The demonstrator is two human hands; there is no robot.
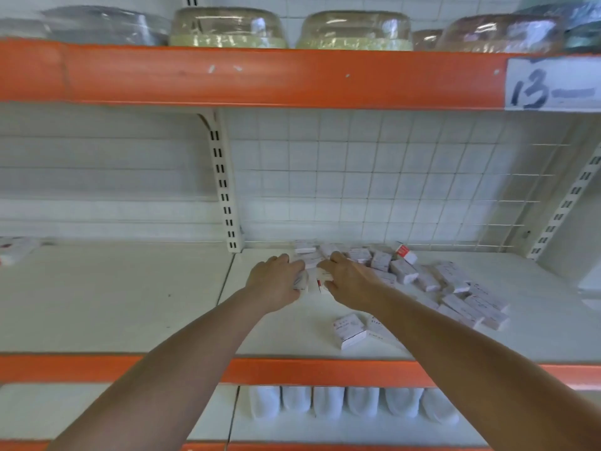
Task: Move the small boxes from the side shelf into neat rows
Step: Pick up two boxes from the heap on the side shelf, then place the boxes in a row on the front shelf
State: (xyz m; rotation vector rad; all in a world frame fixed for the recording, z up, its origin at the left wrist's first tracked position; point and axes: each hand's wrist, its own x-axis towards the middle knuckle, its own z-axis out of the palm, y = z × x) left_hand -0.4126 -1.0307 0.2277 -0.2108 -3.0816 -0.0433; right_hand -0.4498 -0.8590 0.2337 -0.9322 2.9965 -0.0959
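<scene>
1. Landmark: slotted upright post [224,187] at the back of the white shelf [113,304].
2. Left hand [274,283]: just right of the post base, fingers closed on a small box [301,280].
3. Right hand [349,281]: beside the left, fingers closed on another box [323,277].
4. Loose pile of small boxes [422,281]: further right of the post, along the wire grid [390,177].
5. One box [349,330] lies apart, near the shelf's orange front edge [309,371].

Plastic-wrapped bowls [227,27] line the top shelf above an orange shelf edge [260,76] bearing a handwritten price tag [553,84] reading "13". A white wire grid panel [390,177] backs the bay; white bottles [328,402] stand in a row below.
</scene>
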